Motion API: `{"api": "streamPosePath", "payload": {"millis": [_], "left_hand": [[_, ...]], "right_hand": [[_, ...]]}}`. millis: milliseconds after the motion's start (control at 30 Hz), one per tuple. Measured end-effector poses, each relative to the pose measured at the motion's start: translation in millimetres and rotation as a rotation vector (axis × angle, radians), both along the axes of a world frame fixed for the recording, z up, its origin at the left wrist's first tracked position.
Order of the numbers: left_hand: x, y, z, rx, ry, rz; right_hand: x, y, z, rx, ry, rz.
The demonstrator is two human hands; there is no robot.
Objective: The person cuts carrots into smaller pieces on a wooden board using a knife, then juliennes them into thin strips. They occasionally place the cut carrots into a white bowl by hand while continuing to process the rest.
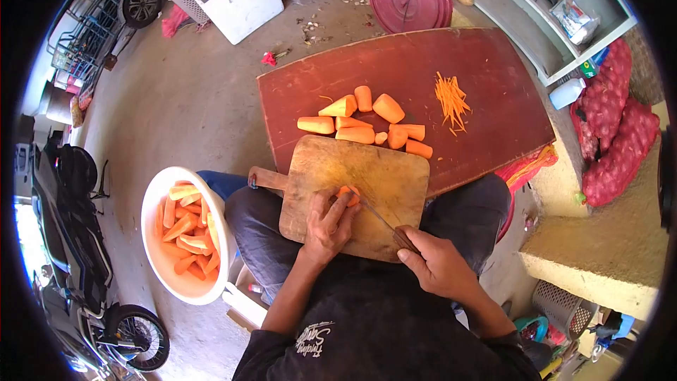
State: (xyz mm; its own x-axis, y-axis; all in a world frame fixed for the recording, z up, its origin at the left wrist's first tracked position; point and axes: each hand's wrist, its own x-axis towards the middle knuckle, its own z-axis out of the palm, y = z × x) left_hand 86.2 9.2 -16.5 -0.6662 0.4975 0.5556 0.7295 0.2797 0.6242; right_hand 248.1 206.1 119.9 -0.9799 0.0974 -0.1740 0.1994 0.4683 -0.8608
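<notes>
We are mid-slice: our left hand (328, 222) pins a carrot piece (348, 195) on the cutting board (374, 176), right hand (438, 262) clamped on the knife (384, 222). Next we judge another thin, guarded cut.

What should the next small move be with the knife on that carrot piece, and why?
Probably draw the knife down through the carrot piece. The left hand pins that piece on the wooden cutting board with its fingers bent over it, and the right hand has the blade angled toward it, close beside those fingers, so a slow cut seems safest.
</notes>
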Motion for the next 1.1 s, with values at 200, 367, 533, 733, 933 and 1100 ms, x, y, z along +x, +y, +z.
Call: {"api": "streamPosePath", "payload": {"millis": [200,367,533,733,933,1100], "left_hand": [[-2,-3,0,-0.01,0.068,-0.022],[-2,-6,-2,-0.097,0.143,-0.026],[-1,-3,1,-0.037,0.055,-0.021],[-2,-1,2,-0.012,0.048,-0.018],[2,0,2,-0.016,0.037,0.002],[2,0,9,0.006,-0.041,-0.007]], "right_hand": [[3,-1,9,0.141,-0.04,0.095],[-4,-6,11,0.176,-0.057,0.115],[-16,-6,9,0.216,-0.09,0.146],[-46,-10,-20,0.243,-0.073,0.149],[-64,-14,-52,0.222,0.02,0.132],[-43,-6,-17,0.182,-0.007,0.114]]}}
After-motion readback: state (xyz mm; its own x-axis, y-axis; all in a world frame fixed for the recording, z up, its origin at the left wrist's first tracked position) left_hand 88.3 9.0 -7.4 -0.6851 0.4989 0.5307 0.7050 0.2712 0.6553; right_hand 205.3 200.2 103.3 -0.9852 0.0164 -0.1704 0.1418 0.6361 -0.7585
